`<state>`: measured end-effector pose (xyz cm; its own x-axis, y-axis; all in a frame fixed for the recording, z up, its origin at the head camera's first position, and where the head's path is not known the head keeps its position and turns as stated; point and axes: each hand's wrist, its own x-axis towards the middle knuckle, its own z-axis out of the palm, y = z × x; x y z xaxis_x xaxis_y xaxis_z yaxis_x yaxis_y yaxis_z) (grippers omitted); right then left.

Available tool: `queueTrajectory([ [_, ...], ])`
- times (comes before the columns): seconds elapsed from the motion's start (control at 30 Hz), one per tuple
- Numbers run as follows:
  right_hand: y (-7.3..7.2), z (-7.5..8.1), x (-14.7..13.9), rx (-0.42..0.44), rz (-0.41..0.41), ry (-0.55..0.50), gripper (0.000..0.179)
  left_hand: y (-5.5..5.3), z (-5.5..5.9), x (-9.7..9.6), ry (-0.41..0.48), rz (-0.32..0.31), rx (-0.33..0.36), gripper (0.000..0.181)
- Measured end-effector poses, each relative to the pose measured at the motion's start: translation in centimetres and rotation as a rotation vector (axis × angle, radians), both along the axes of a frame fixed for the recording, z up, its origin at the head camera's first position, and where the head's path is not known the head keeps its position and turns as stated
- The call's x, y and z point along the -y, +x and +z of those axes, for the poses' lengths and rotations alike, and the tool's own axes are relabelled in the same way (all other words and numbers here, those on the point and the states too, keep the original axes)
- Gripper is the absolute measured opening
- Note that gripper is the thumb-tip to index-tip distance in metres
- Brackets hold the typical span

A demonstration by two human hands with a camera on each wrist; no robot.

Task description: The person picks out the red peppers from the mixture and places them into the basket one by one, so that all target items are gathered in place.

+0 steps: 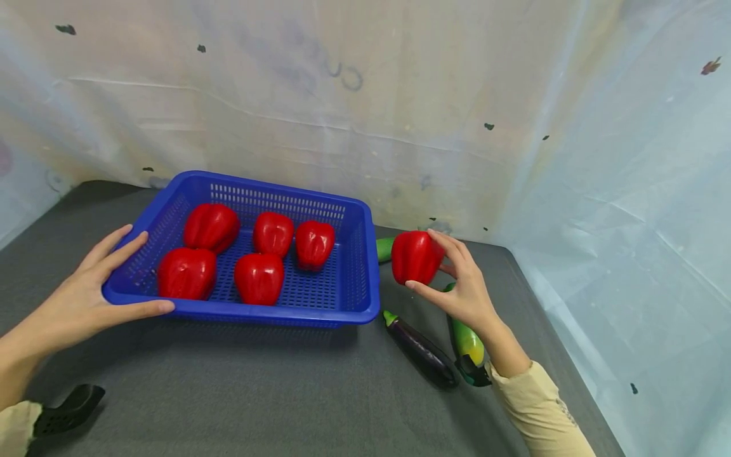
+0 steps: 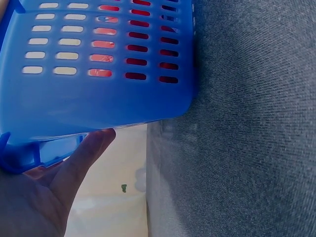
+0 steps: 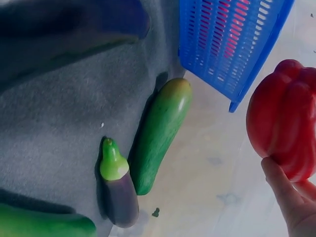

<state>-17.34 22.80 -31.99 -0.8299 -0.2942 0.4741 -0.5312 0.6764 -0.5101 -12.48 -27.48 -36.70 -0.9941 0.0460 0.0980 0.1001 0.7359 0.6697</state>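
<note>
A blue plastic basket (image 1: 320,317) with slotted walls holds several red bell peppers (image 1: 259,279). My left hand (image 1: 91,295) grips its front left corner, the thumb along the front rim and the fingers over the left rim. In the left wrist view, that thumb presses on the basket wall (image 2: 98,106). To the right of the basket, my right hand (image 1: 465,289) holds another red bell pepper (image 1: 415,257) in the air between thumb and fingers. In the right wrist view, this pepper (image 3: 286,123) is apart from the basket (image 3: 222,49).
Below the right hand lie a dark eggplant (image 1: 422,349) and a green, yellow-tipped vegetable (image 1: 468,343). A zucchini-like green vegetable (image 3: 163,133) and a smaller green-capped eggplant (image 3: 121,192) lie side by side. Plastic sheeting (image 1: 400,127) hangs behind the grey table (image 1: 257,393).
</note>
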Motion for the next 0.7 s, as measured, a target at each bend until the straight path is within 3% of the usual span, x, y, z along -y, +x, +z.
queueTrajectory([
  [0.7,-0.1,1.3,4.0,0.041,0.145,-0.02,0.081,0.0,-0.2,0.0,0.014,0.001,-0.008,0.113],
])
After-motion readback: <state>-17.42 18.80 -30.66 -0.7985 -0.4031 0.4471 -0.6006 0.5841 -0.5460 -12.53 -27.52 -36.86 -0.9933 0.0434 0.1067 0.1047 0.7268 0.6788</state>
